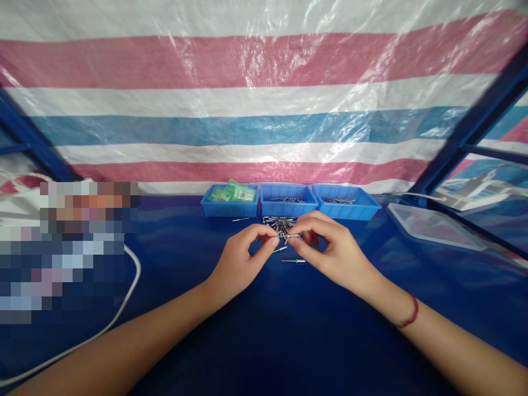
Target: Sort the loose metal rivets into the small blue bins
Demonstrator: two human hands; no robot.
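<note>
A thin metal rivet (pixel 282 236) is held level between my two hands over the blue table. My left hand (pixel 244 256) pinches its left end between thumb and forefinger. The thumb and forefinger of my right hand (pixel 330 247) close on its right end. Just behind the fingertips lies a pile of similar silver rivets (pixel 280 223), partly hidden by my hands. One loose rivet (pixel 293 261) rests in front of the pile, and another (pixel 240 219) lies to its left.
Behind the pile stand a blue bin with green bags (pixel 231 209) and two blue bins (pixel 289 208) (pixel 348 211) with metal pieces. A clear plastic lid (pixel 435 226) lies at right. A white cable (pixel 134 275) curves along the left. Striped sheeting (pixel 256 126) hangs behind.
</note>
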